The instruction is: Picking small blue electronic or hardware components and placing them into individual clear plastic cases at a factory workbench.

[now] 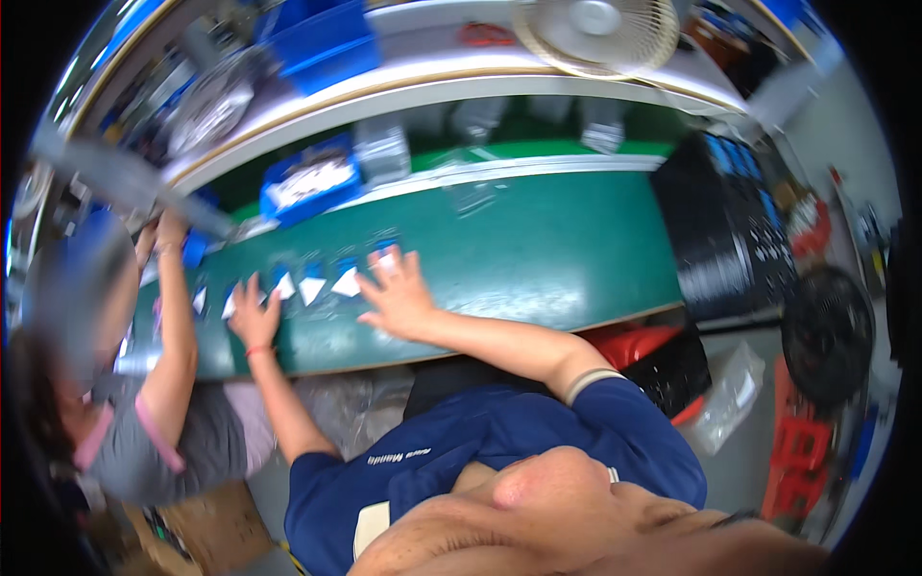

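On the green tabletop lies a row of small blue-and-white pieces, some seemingly in clear film. My left hand (254,319) has its fingers spread, with a white-tipped piece (229,305) by its fingertips. Flat and spread, my right hand (399,300) reaches to the row's right end, its fingertips at another blue-and-white piece (387,246). Between the hands lie more pieces, among them a middle one (311,288) and one (346,282) just left of my right hand. Whether the fingertips press on the pieces is too blurred to tell.
A blue bin (312,182) of white parts stands at the table's back edge, beside clear bags (381,149). At left, a co-worker's arm (175,317) reaches over the table. A black crate (715,230) stands at the right end; a fan (595,29) sits on the shelf above.
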Tool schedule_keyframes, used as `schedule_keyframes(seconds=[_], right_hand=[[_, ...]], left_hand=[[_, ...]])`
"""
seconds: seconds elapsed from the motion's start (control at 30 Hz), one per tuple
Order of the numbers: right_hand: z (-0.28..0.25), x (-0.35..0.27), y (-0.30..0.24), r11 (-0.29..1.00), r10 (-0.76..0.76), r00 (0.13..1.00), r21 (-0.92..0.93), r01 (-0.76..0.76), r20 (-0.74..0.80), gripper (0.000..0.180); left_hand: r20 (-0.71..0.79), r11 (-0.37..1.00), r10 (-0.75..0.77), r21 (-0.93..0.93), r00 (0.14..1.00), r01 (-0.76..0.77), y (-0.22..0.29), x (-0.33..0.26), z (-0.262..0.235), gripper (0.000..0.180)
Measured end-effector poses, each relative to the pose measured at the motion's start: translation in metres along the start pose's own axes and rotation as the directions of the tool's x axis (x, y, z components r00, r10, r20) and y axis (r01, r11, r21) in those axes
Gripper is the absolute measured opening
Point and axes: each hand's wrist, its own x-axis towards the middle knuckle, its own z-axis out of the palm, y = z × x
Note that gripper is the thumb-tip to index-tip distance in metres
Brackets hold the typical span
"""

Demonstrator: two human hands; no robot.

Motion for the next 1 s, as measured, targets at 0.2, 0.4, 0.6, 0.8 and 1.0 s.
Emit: schedule_keyframes(seconds=[0.2, 0.4, 0.6, 0.8, 1.0], right_hand=[[-0.020, 0.003, 0.010, 0.926, -0.015, 0.961, 0.360, 0.118, -0.276, 0.074], [-0.178, -0.090, 0.135, 0.966, 0.143, 0.821, -0.101, -0.236, -0.552, 0.065], [-0.328, -0.221, 0.244, 0.544, 0.323, 0.586, -0.361, -0.757, -0.743, 0.038], [-0.328, -0.215, 0.259, 0.519, 0.351, 0.567, -0.349, -0.781, -0.745, 0.028], [-0.171, -0.064, 0.240, 0.947, 0.275, 0.909, -0.076, -0.312, -0.313, 0.044]], left_hand=[[-0.278, 0.994, -0.104, -0.041, 0.955, 0.097, -0.031, 0.009, 0.006, 0.058], [-0.455, 0.913, 0.059, -0.335, 0.889, -0.232, 0.058, -0.011, -0.021, 0.038], [-0.411, 0.623, 0.442, -0.499, 0.797, -0.602, 0.193, -0.022, -0.058, 0.026], [-0.396, 0.222, 0.725, -0.640, 0.564, -0.735, 0.330, -0.053, -0.059, 0.026], [-0.228, 0.200, 0.820, -0.745, 0.525, -0.636, 0.352, -0.084, -0.031, 0.027]])
